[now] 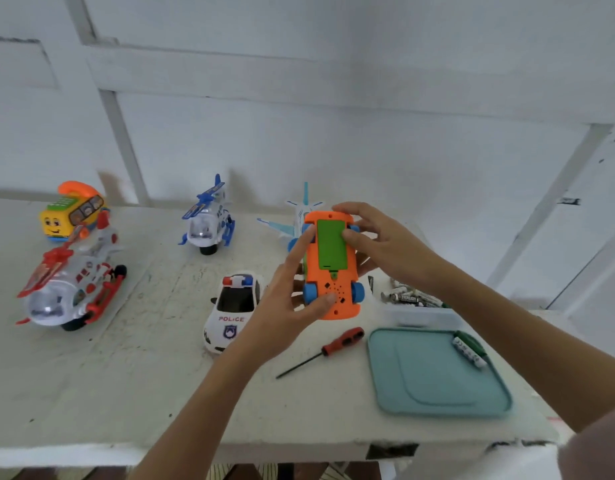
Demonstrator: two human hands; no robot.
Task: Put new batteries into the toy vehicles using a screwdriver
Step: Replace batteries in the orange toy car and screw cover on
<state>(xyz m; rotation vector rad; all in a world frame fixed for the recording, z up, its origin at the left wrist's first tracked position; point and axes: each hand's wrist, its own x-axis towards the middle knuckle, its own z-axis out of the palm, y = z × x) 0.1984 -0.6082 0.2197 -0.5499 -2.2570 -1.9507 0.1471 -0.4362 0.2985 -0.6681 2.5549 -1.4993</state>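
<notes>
Above the middle of the desk [91,393], both hands are holding the orange toy car [332,268] upside down, with its blue wheels and green battery lid [331,245] facing up. The left hand [288,306] is gripping the near end, thumb pressing on the orange bottom. The right hand [378,240] is curling round the far end, a fingertip touching the lid's right edge. The car's long side is pointing away from the person. The red screwdriver [328,349] is lying on the desk just under the car, toward the front edge, beside the teal tray [437,382]. The right hand looks nearer to its handle. Batteries [415,296] are lying by the right edge.
</notes>
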